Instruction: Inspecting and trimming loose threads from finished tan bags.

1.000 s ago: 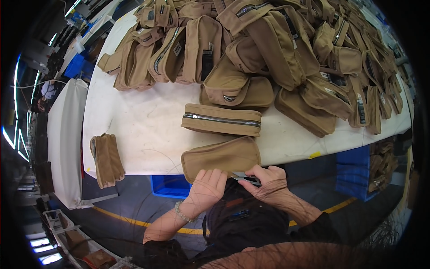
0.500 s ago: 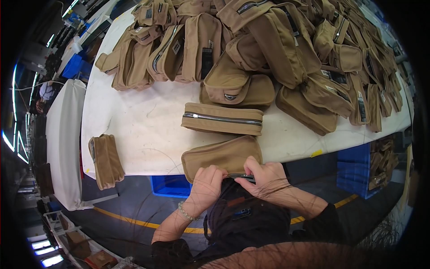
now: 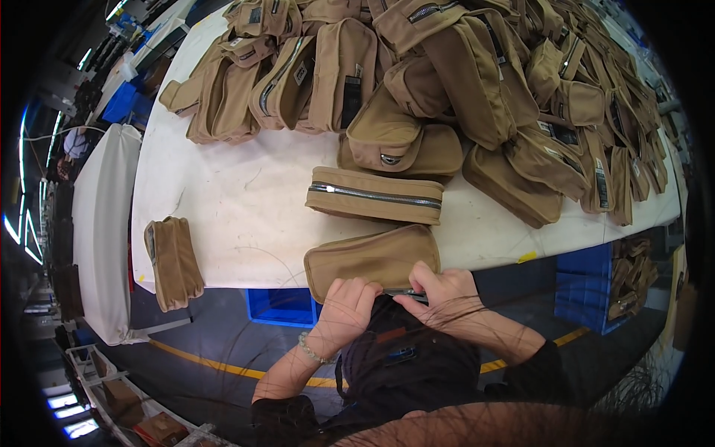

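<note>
A brown fabric zip pouch [image 3: 372, 257] lies at the table's front edge, its near side toward me. My left hand [image 3: 348, 304] is closed on the near left edge of this pouch, fingers bent and pinching. At the near right corner, my right hand [image 3: 445, 296] is closed around a small metal tool [image 3: 415, 296], which looks like thread snips. The tool points left along the pouch's near edge, toward my left fingertips. Its exact shape is partly hidden by the thumb and fingers. Just beyond lies a second brown pouch [image 3: 376, 195], its zipper facing me.
A large heap of similar brown pouches [image 3: 477, 82] covers the far side of the white table [image 3: 231, 186]. One pouch [image 3: 175, 262] stands alone at the front left corner. Blue bins [image 3: 281, 307] are below the table, one at right [image 3: 583, 287] beside more brown pouches.
The view has shifted slightly, so the table and pouches sit a little differently in the picture. Both hands keep the same grip at the pouch's near edge.
</note>
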{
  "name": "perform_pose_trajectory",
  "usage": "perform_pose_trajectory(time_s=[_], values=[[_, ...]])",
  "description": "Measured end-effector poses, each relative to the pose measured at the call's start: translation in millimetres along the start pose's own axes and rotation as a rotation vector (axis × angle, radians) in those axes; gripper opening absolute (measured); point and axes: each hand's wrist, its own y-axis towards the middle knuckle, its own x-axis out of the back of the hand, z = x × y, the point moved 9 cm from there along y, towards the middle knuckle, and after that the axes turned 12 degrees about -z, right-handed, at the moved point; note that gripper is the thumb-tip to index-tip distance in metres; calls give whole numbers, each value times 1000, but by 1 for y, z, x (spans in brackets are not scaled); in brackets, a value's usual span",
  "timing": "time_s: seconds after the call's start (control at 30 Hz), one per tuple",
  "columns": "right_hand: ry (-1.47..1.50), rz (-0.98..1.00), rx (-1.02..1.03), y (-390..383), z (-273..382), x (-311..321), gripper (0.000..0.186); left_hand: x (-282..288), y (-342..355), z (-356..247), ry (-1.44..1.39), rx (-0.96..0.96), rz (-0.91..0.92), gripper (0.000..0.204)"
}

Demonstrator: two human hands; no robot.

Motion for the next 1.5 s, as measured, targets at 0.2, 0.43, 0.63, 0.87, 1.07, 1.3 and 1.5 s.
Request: perform_pose_trajectory(time_s=[0.2,0.43,0.63,0.87,1.07,1.3,1.5], values=[[-2,11,26,2,2,1,33,-2,-2,-1,11,-22,-8,23],[4,11,38,1,0,-1,33,-1,-2,0,14,-1,-13,21],[-39,29,7,0,-3,-2,34,-2,-5,3,-26,13,1,15],[-36,8,19,0,-3,-2,34,-4,-6,4,-44,14,-19,16],[31,-16,35,-3,-3,-3,34,-3,-6,5,-69,37,-37,15],[-34,20,-21,-5,-4,0,34,-1,3,20,-213,266,39,7],[-31,9,18,-2,2,-4,34,-2,3,23,-258,289,29,7]])
